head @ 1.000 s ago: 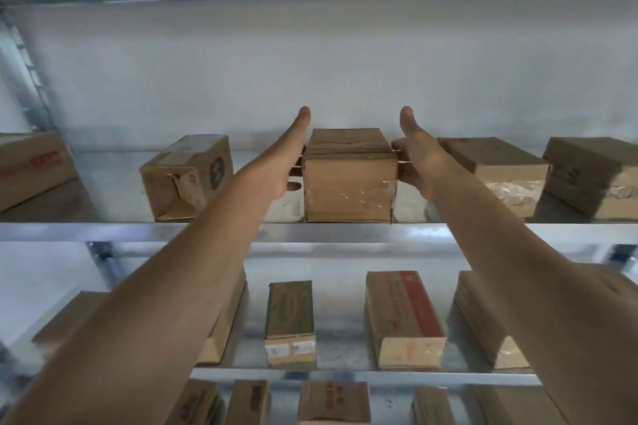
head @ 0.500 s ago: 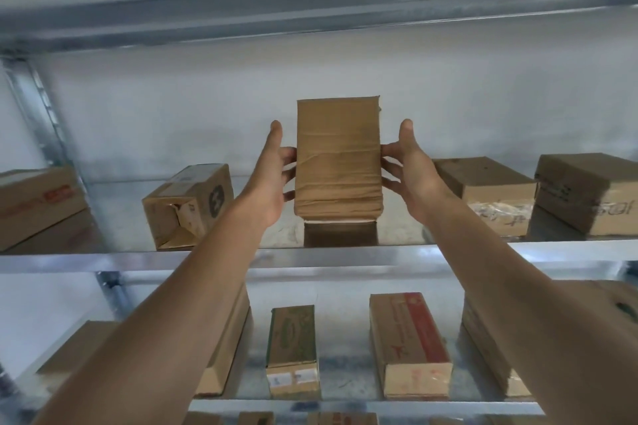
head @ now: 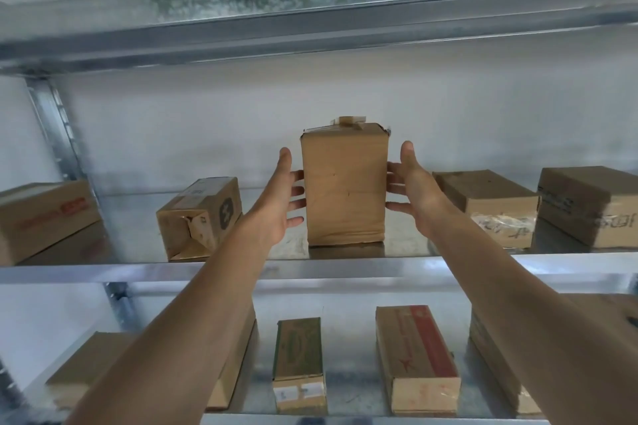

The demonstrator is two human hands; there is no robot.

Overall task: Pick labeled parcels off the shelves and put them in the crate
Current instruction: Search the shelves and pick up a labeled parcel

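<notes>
- The tall brown cardboard parcel point(head: 345, 190) stands upright on the grey metal shelf point(head: 103, 272).
- The left hand point(head: 276, 203) and right hand point(head: 417, 190) flank the parcel, fingers spread, tips at its sides, uncurled.
- The parcel's back face is hidden.

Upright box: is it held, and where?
Upright box stands on shelf, not gripped; left hand and right hand touch its sides with straight fingers.
</notes>
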